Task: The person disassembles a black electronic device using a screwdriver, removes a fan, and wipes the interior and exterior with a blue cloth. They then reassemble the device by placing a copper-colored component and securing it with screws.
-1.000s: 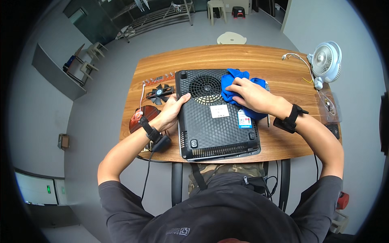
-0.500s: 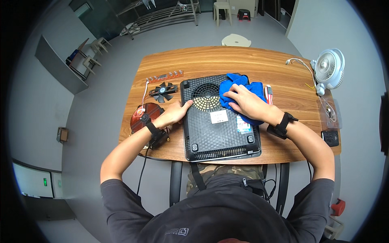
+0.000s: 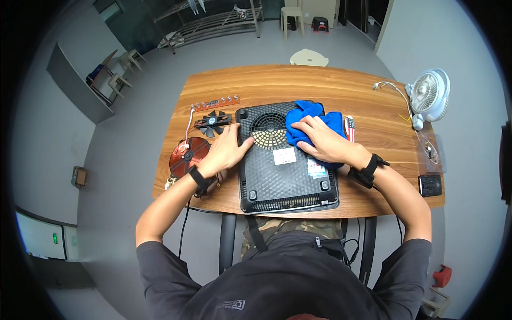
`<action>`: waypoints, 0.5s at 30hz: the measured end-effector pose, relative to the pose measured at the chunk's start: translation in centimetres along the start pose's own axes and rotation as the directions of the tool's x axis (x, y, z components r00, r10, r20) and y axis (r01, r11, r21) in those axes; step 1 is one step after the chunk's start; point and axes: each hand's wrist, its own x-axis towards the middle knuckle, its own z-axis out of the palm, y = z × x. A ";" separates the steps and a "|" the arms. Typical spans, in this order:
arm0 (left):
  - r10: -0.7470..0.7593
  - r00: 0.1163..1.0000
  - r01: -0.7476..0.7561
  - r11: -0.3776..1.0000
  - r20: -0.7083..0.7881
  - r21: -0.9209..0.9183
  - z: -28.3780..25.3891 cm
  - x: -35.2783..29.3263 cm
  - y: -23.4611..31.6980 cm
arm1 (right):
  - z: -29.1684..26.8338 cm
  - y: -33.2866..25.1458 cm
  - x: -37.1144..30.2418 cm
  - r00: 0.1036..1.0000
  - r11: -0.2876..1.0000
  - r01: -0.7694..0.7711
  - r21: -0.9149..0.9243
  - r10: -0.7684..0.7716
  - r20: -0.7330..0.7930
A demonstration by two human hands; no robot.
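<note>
An induction cooker [image 3: 288,173] lies upside down near the table's front edge, its black base up with a round vent, feet and labels showing. My left hand [image 3: 228,148] holds its left edge, thumb over the rim and fingers along the side. On the upper right of the base, a bunched blue cloth [image 3: 333,124] is pressed under my right hand [image 3: 326,140], whose fingers are curled into it. A black cooling fan [image 3: 213,122] and a round copper coil [image 3: 186,154] lie left of the cooker, the coil partly behind my left wrist.
An orange circuit board [image 3: 213,103] with a white cable lies at the far left of the wooden table [image 3: 298,85]. Right of the cloth is a screwdriver-like tool with a striped handle [image 3: 350,128]. A white desk fan [image 3: 429,96] and a black box [image 3: 430,185] stand by the right edge.
My left hand has shifted slightly up along the cooker's edge, its fingers now more visible. The right hand stays on the cloth, its fingers flatter. The whole view has moved slightly.
</note>
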 end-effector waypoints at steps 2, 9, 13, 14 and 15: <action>0.174 0.985 -0.174 0.985 0.016 0.011 -0.1 -1.0 1.1 | -0.8 0.2 -0.3 1.000 0.992 0.001 0.127 -0.002 0.008; 0.282 0.936 -0.311 0.944 0.212 0.114 2.4 -2.8 2.6 | -1.3 2.5 -2.3 0.992 0.979 0.077 -0.189 -0.056 0.112; 0.333 0.905 -0.377 0.917 0.265 0.134 2.0 -2.4 2.7 | -0.2 3.0 -1.3 0.997 0.980 0.009 -0.198 0.006 0.077; 0.340 0.902 -0.386 0.911 0.265 0.144 2.1 -2.4 2.8 | 0.0 3.1 -1.0 0.996 0.981 -0.017 -0.195 0.033 0.081; 0.347 0.900 -0.395 0.906 0.264 0.155 2.2 -2.4 2.9 | 0.6 3.5 -0.6 1.000 0.973 0.016 -0.230 -0.013 0.015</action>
